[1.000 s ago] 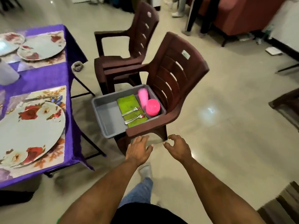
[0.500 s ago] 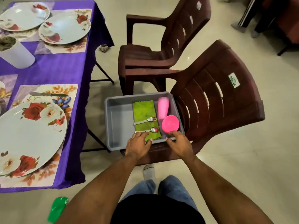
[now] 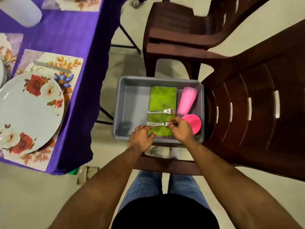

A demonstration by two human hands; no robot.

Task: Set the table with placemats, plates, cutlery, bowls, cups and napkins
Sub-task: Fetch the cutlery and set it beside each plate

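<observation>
Reaching into the grey bin on the chair seat, the person had the right hand pinched on the bowl end of the spoon, thumb and forefinger closed together on the metal. The spoon's handle ran away from that pinch toward the left hand, which rested at the near rim of the bin with its fingers on the edge of the green napkin; whether those fingers gripped the cloth could not be told. Just beyond the pinch, farther from the person, the fork lay across the same napkin. To the outer side of the right hand sat the pink bowl, touching or nearly touching the knuckles, with the pink cup lying on its side beyond it. Well off to the left of both hands, the floral plate sat on its placemat on the purple-covered table, a knife laid above the plate. The step in hand appeared to be cutlery collection. The next move would call for lifting the spoon clear without dragging the napkin, then carrying it to the place setting.
</observation>
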